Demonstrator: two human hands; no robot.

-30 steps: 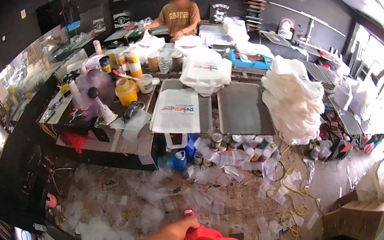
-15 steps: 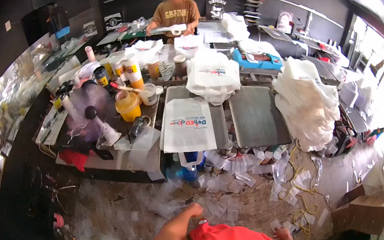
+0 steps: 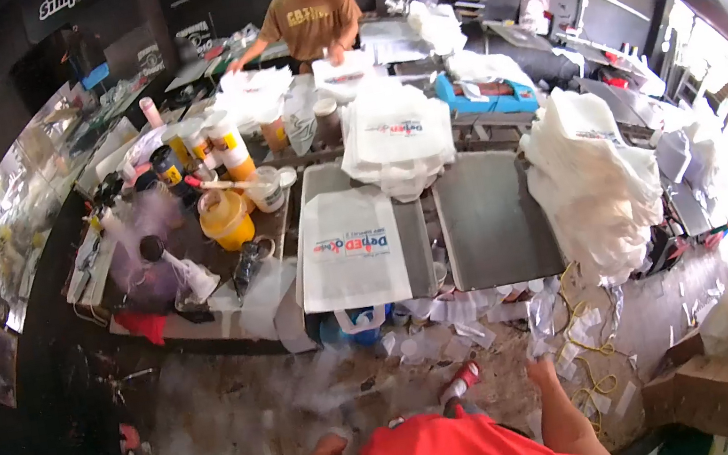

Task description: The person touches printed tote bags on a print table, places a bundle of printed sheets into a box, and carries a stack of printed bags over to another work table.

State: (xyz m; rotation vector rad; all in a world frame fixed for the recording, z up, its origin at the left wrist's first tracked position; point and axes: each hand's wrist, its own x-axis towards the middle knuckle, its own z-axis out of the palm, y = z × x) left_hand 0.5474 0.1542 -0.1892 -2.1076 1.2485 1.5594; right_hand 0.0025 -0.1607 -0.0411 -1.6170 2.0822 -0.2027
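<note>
My left hand [image 3: 330, 446] hangs low beside my red shirt, above the floor, its fingers loosely apart with nothing in them. To the right, my right hand [image 3: 541, 371] also hangs over the floor, holding nothing that I can see; its fingers show only small and look loose. Neither hand touches the worktable. Ahead, a white printed bag [image 3: 351, 253] lies flat on a grey board, its handle drooping over the table edge. Behind it is a stack of white printed bags [image 3: 398, 141]. A bare grey board [image 3: 496, 221] lies to the right.
A tall pile of white bags [image 3: 595, 181] stands at the table's right. Ink tubs and a yellow bucket [image 3: 227, 221] crowd the left side. A co-worker [image 3: 312, 17] stands across the table. Scraps, yellow cord [image 3: 580, 327] and a cardboard box [image 3: 708, 387] are on the floor.
My view has shifted and the table looks slightly nearer. My left hand has swung down and back, while my right hand has come forward. The co-worker's hands have lowered towards the bags.
</note>
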